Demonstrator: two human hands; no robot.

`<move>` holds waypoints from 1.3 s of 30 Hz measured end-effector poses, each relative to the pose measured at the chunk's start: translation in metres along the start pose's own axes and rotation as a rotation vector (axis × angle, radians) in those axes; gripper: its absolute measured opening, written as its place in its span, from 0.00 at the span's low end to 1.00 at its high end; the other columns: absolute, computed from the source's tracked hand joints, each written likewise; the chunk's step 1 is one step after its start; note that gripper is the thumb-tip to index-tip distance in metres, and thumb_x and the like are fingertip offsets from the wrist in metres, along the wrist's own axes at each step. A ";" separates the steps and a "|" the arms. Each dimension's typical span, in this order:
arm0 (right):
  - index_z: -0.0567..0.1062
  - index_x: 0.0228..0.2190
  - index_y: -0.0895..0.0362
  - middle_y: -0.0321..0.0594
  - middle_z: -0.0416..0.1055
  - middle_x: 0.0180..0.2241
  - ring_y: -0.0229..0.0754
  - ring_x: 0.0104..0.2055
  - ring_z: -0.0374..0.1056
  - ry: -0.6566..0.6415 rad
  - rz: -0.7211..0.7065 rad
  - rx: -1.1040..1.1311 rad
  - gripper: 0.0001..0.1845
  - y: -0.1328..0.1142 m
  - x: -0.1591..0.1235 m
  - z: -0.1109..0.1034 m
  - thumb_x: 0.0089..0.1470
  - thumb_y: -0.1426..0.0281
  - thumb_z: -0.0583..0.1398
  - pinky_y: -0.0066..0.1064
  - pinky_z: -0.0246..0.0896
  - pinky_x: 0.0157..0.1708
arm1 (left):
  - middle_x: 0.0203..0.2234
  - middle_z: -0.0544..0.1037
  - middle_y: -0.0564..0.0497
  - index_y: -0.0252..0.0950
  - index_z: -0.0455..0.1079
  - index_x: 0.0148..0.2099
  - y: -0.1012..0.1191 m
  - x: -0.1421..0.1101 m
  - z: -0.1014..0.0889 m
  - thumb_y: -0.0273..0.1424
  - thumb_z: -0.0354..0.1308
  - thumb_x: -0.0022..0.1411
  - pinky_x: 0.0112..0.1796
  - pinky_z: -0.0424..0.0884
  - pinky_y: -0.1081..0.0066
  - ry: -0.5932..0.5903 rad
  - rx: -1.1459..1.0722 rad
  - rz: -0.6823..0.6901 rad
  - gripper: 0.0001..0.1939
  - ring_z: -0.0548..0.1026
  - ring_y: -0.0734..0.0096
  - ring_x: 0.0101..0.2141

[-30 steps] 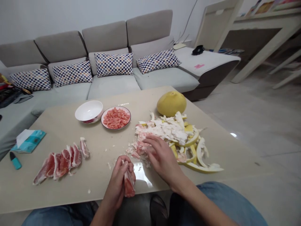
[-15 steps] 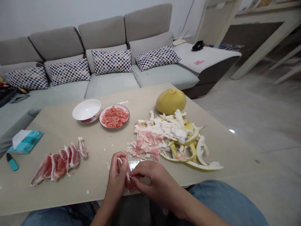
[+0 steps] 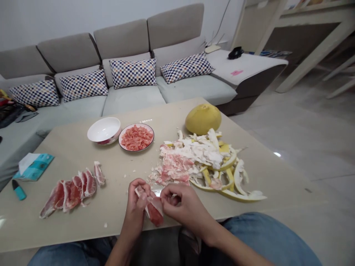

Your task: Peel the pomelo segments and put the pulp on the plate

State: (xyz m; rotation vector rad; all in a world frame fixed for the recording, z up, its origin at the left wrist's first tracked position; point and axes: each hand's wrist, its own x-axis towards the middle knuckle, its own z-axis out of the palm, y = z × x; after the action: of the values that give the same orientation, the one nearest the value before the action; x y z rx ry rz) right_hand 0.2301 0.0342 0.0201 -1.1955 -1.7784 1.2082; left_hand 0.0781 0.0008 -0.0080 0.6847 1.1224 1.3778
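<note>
Over the table's near edge, my left hand (image 3: 137, 203) is closed around a pink pomelo segment (image 3: 154, 213), whose red flesh shows below the fingers. My right hand (image 3: 181, 203) pinches the pale membrane at the segment's right side, its fingertips pressed together. Beyond the hands lies a heap of pink and white membrane scraps (image 3: 177, 164) mixed with yellow-green rind strips (image 3: 235, 197). To the left, several unpeeled pomelo segments (image 3: 70, 192) stand in a row. A dark-rimmed plate (image 3: 151, 142) holds peeled red pulp (image 3: 137, 137).
A white bowl (image 3: 104, 130) sits beside the plate. Behind the scraps rests a whole yellow pomelo (image 3: 203, 119). At the left are a blue tissue pack (image 3: 39, 168) and a teal-and-black cutter (image 3: 19, 191). A grey sofa (image 3: 130, 101) stands behind the table (image 3: 116, 207).
The hands have turned the segment so more red flesh shows. My right hand has drawn slightly right and up, pulling membrane away from the flesh. The view has shifted a little.
</note>
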 end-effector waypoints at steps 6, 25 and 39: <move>0.72 0.22 0.57 0.32 0.67 0.20 0.34 0.22 0.62 -0.078 0.147 0.254 0.04 0.003 0.007 -0.004 0.46 0.71 0.58 0.24 0.58 0.23 | 0.37 0.71 0.55 0.45 0.61 0.48 0.007 -0.007 0.002 0.37 0.64 0.55 0.37 0.69 0.71 -0.003 -0.156 0.017 0.20 0.73 0.71 0.33; 0.70 0.23 0.57 0.32 0.68 0.22 0.32 0.21 0.61 -0.174 0.266 0.580 0.11 0.008 0.011 -0.005 0.48 0.63 0.62 0.24 0.59 0.24 | 0.44 0.72 0.48 0.50 0.54 0.58 0.019 -0.023 0.002 0.33 0.70 0.48 0.29 0.73 0.70 0.078 -0.058 0.059 0.39 0.76 0.71 0.27; 0.74 0.28 0.57 0.31 0.67 0.23 0.35 0.26 0.62 -0.266 0.164 0.400 0.12 0.003 0.005 -0.002 0.50 0.61 0.65 0.25 0.56 0.27 | 0.49 0.70 0.44 0.48 0.50 0.61 0.013 -0.022 -0.004 0.36 0.64 0.58 0.34 0.73 0.71 0.010 0.056 0.037 0.34 0.77 0.67 0.34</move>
State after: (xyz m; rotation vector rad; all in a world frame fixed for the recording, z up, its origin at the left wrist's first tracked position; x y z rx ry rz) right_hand 0.2310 0.0404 0.0187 -0.9929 -1.5353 1.7909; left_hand 0.0725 -0.0201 0.0073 0.7429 1.1645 1.3864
